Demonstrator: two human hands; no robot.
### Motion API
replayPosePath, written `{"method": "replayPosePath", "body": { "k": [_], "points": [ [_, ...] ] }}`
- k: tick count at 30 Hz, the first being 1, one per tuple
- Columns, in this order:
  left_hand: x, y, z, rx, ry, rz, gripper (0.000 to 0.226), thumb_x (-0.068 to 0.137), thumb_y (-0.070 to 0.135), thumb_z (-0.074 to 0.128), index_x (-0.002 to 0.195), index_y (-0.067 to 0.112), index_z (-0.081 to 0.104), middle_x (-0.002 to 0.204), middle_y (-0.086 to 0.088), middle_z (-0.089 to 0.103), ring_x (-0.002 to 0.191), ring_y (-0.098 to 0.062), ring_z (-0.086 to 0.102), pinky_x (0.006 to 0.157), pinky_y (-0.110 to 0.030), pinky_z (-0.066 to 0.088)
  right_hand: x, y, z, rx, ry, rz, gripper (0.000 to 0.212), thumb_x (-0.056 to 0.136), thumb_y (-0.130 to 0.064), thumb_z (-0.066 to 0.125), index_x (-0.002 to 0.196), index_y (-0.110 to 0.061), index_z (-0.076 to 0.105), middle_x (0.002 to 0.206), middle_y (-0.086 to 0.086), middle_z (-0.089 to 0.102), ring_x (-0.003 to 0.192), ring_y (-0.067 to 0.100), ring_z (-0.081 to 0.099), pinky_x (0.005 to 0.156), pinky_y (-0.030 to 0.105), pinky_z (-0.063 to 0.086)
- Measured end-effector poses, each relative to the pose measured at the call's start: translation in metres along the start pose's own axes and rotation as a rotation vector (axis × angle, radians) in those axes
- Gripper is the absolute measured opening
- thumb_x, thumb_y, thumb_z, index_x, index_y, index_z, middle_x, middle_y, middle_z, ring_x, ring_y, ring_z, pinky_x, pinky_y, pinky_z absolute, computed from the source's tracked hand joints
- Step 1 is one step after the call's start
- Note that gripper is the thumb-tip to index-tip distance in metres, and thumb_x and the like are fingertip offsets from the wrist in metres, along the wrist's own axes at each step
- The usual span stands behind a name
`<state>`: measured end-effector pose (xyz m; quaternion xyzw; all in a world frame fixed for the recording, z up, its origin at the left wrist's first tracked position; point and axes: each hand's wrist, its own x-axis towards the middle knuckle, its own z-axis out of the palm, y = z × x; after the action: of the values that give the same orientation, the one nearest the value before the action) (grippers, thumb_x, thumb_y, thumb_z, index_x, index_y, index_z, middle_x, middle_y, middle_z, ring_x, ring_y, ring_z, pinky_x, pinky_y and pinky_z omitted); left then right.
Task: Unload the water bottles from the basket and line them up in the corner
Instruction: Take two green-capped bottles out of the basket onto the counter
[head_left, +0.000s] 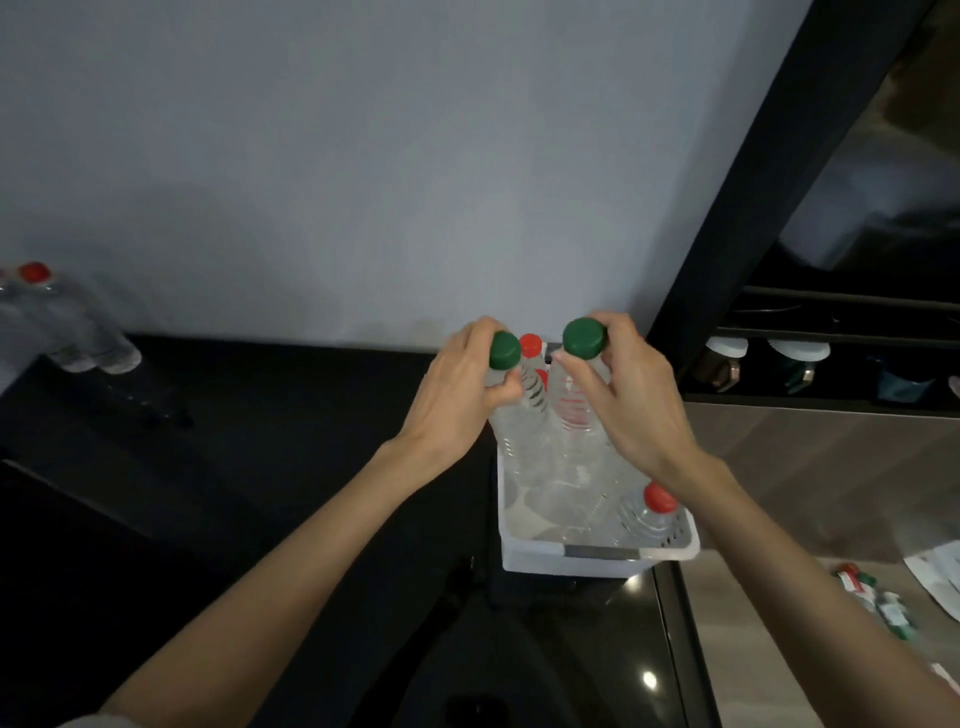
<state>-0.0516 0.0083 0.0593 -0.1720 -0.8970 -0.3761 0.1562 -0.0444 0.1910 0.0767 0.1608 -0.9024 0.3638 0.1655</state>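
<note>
Two clear water bottles are being taken from the white basket (597, 552) at once. The left green-capped bottle (521, 442) and the right green-capped bottle (574, 411) lean towards each other above it, their lower ends inside its walls or hidden behind them. The left hand (462, 387) has its fingers curled round its bottle's neck just under the cap, and the right hand (626, 402) pinches the other bottle's neck the same way. That is probably because the neck is the narrow, stiff part standing clear of the crowded basket, so each bottle can come straight up without squashing its thin body. Inside the basket a red-capped bottle (650, 512) stands at the near right corner, and another red cap (530, 345) shows at the far side between the two green ones, so the unloading looks only part done. The basket sits on the black counter (260, 452), by its right edge. Well to the basket's left, close to the grey wall (363, 156), a few red-capped bottles (78, 332) stand together, seemingly the start of the row. To the basket's right a dark shelf (831, 364) holds white-lidded jars (727, 347).
</note>
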Motion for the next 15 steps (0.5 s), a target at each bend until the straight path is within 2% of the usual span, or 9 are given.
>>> {"method": "replayPosePath", "body": {
  "k": [3, 6, 8, 12, 15],
  "points": [
    [0.001, -0.006, -0.031, -0.062, 0.062, 0.010, 0.017, 0.088, 0.016, 0.059, 0.100, 0.012, 0.047, 0.091, -0.001, 0.052, 0.080, -0.016, 0.050, 0.073, -0.035, 0.048, 0.014, -0.027, -0.002, -0.034, 0.054, -0.071, 0.039, 0.092, -0.044, 0.053, 0.117, -0.015, 0.048, 0.092, -0.008, 0.057, 0.072, 0.008, 0.053, 0.069, 0.026, 0.043],
    [-0.003, -0.019, -0.064, -0.044, 0.112, 0.033, 0.019, 0.087, 0.015, 0.059, 0.101, 0.014, 0.046, 0.092, 0.001, 0.050, 0.080, -0.013, 0.047, 0.070, -0.027, 0.044, 0.031, -0.047, 0.009, 0.031, 0.133, -0.056, 0.036, 0.093, -0.041, 0.055, 0.115, -0.012, 0.049, 0.075, -0.019, 0.047, 0.062, 0.000, 0.046, 0.062, 0.019, 0.036],
    [-0.008, -0.034, -0.086, 0.026, 0.120, 0.024, 0.020, 0.087, 0.016, 0.059, 0.103, 0.014, 0.047, 0.095, 0.001, 0.050, 0.083, -0.012, 0.046, 0.071, -0.024, 0.041, 0.042, -0.058, 0.027, 0.094, 0.162, -0.026, 0.033, 0.093, -0.036, 0.057, 0.112, -0.010, 0.051, 0.072, -0.019, 0.046, 0.061, -0.001, 0.045, 0.061, 0.017, 0.034],
    [-0.032, -0.082, -0.122, 0.087, 0.102, -0.055, 0.020, 0.087, 0.017, 0.060, 0.102, 0.014, 0.048, 0.096, 0.000, 0.051, 0.085, -0.014, 0.049, 0.074, -0.028, 0.044, 0.049, -0.081, 0.086, 0.141, 0.074, 0.000, 0.028, 0.092, -0.033, 0.058, 0.111, -0.013, 0.051, 0.071, -0.018, 0.048, 0.061, -0.004, 0.048, 0.060, 0.014, 0.034],
    [-0.055, -0.125, -0.138, 0.143, 0.073, -0.146, 0.021, 0.085, 0.016, 0.062, 0.101, 0.015, 0.048, 0.096, 0.001, 0.051, 0.085, -0.013, 0.048, 0.074, -0.029, 0.044, 0.050, -0.094, 0.137, 0.155, -0.070, -0.004, 0.031, 0.093, -0.035, 0.057, 0.113, -0.013, 0.049, 0.078, -0.016, 0.053, 0.066, 0.000, 0.053, 0.066, 0.023, 0.044]
  ]
}}
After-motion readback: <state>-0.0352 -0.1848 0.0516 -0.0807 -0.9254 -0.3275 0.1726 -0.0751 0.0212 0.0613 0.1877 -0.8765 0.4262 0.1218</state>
